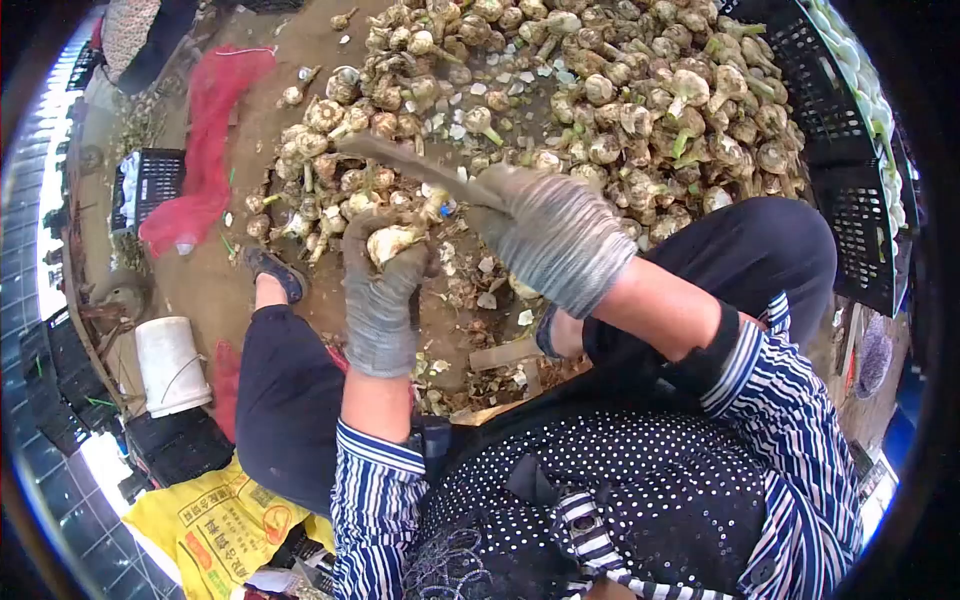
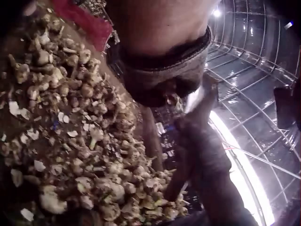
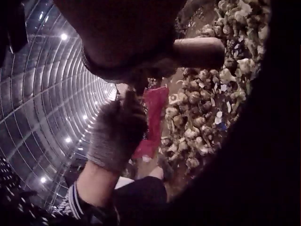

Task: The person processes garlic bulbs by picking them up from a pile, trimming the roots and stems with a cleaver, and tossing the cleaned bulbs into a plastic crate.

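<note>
My left hand (image 1: 383,300), in a grey knit glove, grips a garlic bulb (image 1: 393,243) with its pale, dirty skin facing up. My gloved right hand (image 1: 562,238) holds a tool by its long wooden handle (image 1: 415,172), which sticks out past the fingers over the garlic. In the right wrist view the blunt end of this wooden handle (image 3: 200,52) shows beside the dark glove. The tool's working end is hidden behind the hands. A large heap of garlic bulbs (image 1: 650,110) with stems spreads over the ground in front of both hands.
Red mesh netting (image 1: 205,150) lies at the left, by a small black crate (image 1: 160,180). A white bucket (image 1: 172,365) and a yellow printed sack (image 1: 225,515) are nearer on that side. Large black crates (image 1: 850,170) stand at the right. My bent knees flank the work area.
</note>
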Demonstrator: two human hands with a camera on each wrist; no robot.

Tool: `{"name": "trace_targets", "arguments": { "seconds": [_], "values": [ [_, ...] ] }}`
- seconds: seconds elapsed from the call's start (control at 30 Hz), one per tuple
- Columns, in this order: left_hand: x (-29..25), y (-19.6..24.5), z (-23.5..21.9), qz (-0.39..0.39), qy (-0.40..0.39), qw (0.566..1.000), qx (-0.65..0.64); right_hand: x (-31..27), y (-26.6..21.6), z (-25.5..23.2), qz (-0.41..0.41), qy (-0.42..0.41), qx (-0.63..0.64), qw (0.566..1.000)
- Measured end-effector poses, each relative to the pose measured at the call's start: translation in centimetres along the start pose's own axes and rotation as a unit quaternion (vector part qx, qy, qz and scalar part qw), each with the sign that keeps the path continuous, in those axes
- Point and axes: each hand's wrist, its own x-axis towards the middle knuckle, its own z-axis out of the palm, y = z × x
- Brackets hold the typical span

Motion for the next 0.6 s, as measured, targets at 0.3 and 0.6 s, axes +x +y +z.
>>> {"name": "trace_targets", "arguments": {
  "seconds": [0.3, 0.6],
  "values": [
    [-2.3, 1.8, 0.1, -0.036, 0.089, 0.991, -0.095, -1.4, 1.6, -0.2, 0.08, -0.054, -0.018, 0.995],
    [-0.2, -1.2, -1.7, -0.029, 0.033, 0.997, 0.057, -1.2, 1.3, -0.4, 0.014, -0.098, -0.031, 0.995]
  ]
}}
